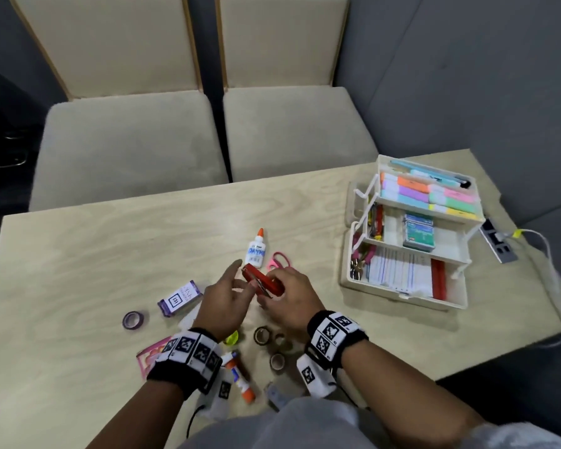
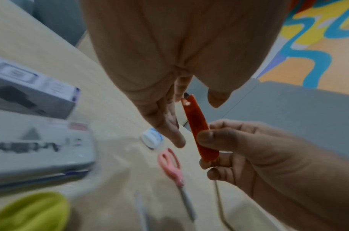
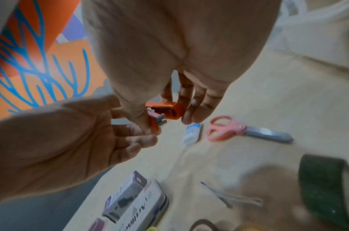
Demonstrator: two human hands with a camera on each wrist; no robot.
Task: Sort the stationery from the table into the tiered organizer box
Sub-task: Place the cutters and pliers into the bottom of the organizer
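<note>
A red stapler (image 1: 262, 281) is held above the table, its jaws partly apart in the right wrist view (image 3: 165, 112). My right hand (image 1: 284, 291) grips its rear end between thumb and fingers (image 3: 191, 112). My left hand (image 1: 232, 286) is beside the stapler's front end with its fingers (image 2: 165, 125) straight and spread, and it holds nothing. The tiered organizer box (image 1: 399, 298) stands open at the right of the table, with coloured pads on top, card packs in the middle and paper and a red bar in the bottom.
A glue bottle (image 1: 256, 249) and pink scissors (image 1: 280, 259) lie just beyond my hands. A purple box (image 1: 179, 298), purple tape roll (image 1: 134, 320), glue stick (image 1: 240, 377), several tape rolls (image 1: 261, 335) and a pink packet (image 1: 151, 356) lie nearer me. A power socket (image 1: 497, 243) sits right of the box.
</note>
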